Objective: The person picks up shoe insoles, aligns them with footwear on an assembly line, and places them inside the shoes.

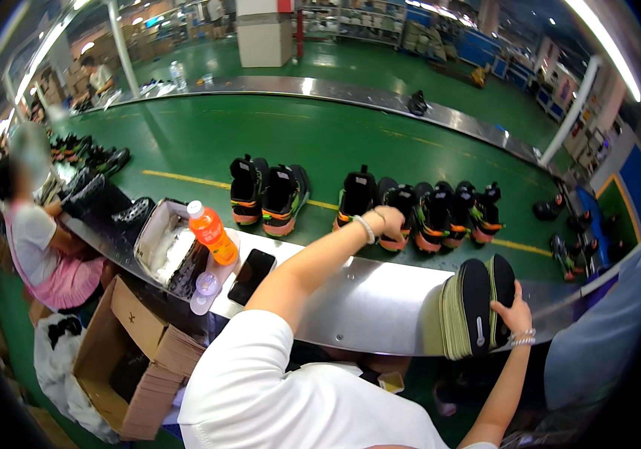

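My left hand point(389, 222) reaches across the metal ledge to a black shoe point(397, 199) with orange trim. Its fingers are closed at that shoe, partly hidden. More black shoes point(431, 213) stand upright to the right, another point(356, 196) just to the left. Farther left is a separate pair of shoes point(281, 196). On the ledge at the right lie two stacks of insoles, black on top with pale green edges. My right hand point(515, 310) grips the outer edge of the smaller insole stack point(501, 288), thumb on top. The larger insole stack point(466, 314) touches it.
On the metal ledge point(376, 295) at left are a phone point(252, 275), an orange drink bottle point(213, 232) and an open box point(167, 243). A cardboard carton point(130, 359) stands below. A person point(40, 239) sits far left; a blue-clothed person point(605, 329) is close at right.
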### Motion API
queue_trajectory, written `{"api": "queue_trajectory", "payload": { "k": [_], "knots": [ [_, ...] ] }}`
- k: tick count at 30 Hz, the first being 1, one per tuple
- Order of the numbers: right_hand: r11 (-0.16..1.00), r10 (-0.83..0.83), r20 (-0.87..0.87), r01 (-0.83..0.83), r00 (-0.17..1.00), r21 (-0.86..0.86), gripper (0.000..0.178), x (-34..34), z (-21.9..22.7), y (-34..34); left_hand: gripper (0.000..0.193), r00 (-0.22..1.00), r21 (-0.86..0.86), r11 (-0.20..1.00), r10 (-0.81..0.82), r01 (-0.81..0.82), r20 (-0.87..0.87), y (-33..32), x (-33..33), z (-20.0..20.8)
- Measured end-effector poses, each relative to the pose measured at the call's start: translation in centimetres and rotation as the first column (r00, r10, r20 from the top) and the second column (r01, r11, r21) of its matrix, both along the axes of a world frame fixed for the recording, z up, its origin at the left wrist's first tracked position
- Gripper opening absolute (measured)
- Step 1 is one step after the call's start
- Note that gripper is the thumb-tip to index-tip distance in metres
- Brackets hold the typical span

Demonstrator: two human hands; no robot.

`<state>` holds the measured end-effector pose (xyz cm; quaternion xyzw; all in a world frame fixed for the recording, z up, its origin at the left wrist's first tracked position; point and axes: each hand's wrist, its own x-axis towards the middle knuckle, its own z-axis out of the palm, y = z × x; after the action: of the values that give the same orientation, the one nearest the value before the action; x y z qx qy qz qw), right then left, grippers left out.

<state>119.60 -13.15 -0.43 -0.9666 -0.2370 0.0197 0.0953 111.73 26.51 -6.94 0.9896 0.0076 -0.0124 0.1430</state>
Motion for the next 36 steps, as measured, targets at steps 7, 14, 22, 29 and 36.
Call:
{"api": "queue_trajectory", "payload": {
  "k": [7,14,22,29,36],
  "knots": [
    [0.995,-0.094,0.111,0.096,0.989,-0.016,0.072,-2.1,2.0,-0.4,0.045,0.988,-0.252,0.955,0.156,-0.155,-0.018,-3.4,-4.2,-0.1],
    [0.987,-0.132,0.284,0.153,0.95,-0.051,0.054,-1.9,3.4,1.7,0.06,0.653,-0.437,0.845,0.522,-0.309,0.549,-1.1,-6.3,0.2],
    [0.648,0.507,-0.571,0.151,0.645,0.746,0.025,-3.9,4.5,13.7,0.04,0.872,-0.251,0.91,0.395,-0.329,0.289,2.0,-1.8,0.1],
    [0.707,0.576,-0.766,0.298,0.285,0.642,0.016,0.4,1.7,21.9,0.018,0.803,-0.46,0.843,0.467,-0.279,0.369,2.8,-1.4,-2.5],
    [0.911,0.323,-0.908,0.17,0.267,0.375,0.018,2.8,-1.8,28.8,0.018,0.8,-0.538,0.798,0.498,-0.273,0.333,4.1,-2.0,-3.0]
  ]
}}
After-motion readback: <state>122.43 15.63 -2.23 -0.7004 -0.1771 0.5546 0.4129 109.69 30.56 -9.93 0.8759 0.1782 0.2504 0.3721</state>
